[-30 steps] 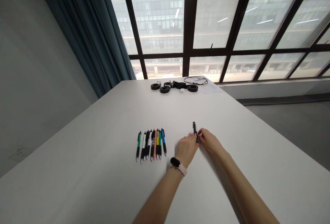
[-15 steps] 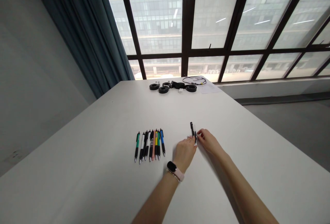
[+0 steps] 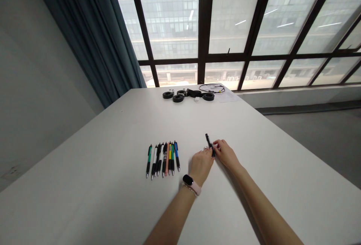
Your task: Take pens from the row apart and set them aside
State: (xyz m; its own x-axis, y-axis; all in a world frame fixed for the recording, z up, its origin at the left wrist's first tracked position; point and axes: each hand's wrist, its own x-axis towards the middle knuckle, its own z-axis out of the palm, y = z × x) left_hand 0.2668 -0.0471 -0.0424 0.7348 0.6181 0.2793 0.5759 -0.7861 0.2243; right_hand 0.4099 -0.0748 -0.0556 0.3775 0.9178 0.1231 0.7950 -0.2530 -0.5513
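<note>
Black pen (image 3: 208,139): tilted, upper end exposed, on or just above the white surface (image 3: 118,200). Judged light and stiff, not very fragile, smooth enough to slip or roll. Best taken at mid-barrel, thumb opposite fingertips, with gentle pressure. Left grip (image 3: 201,165): fingers bunched over the lower half; cannot tell whether pinching. Right grip (image 3: 225,153): fingertips gathered close at the opposite side; contact and pinch unclear. Farther left, apart: row of pens (image 3: 167,159), probably similar to handle. At far end: black rings (image 3: 178,100).
</note>
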